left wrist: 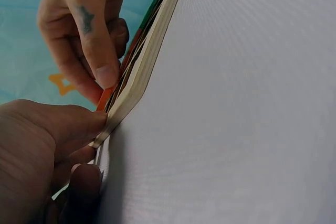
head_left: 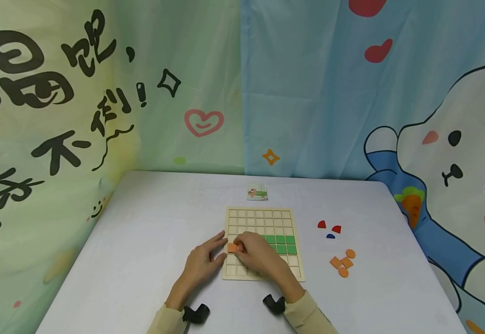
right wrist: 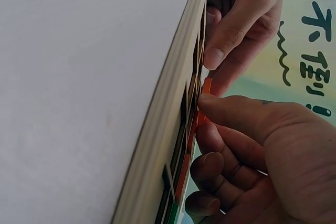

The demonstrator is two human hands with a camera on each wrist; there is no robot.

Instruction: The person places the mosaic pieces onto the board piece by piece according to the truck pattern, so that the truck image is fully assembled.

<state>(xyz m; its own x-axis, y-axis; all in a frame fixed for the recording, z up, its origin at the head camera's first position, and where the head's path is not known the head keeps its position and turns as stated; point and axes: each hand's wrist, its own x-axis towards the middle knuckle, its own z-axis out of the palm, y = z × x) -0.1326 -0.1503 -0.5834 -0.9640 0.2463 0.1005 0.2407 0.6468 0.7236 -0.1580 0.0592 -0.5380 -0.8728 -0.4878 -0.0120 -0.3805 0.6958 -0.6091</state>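
A pale wooden grid board (head_left: 259, 221) lies on the table, with a block of green squares (head_left: 281, 240) set in its cells. At the board's left edge, my left hand (head_left: 202, 263) rests with its fingers extended and its thumb touching the rim. An orange square (head_left: 231, 248) sits in the leftmost column, just beside that hand. My right hand (head_left: 263, 254) reaches over the board and pinches a small orange piece (head_left: 239, 247) between thumb and fingertips, right next to the square. The cells under the right palm are hidden in the head view.
Right of the board lie loose orange squares (head_left: 335, 262) and orange rounds (head_left: 350, 253). Above them are two red pieces (head_left: 336, 229) and a blue half-round (head_left: 330, 236). A small picture card (head_left: 257, 191) lies beyond the board. Printed curtains (head_left: 292, 93) hang behind the white table (head_left: 150, 218).
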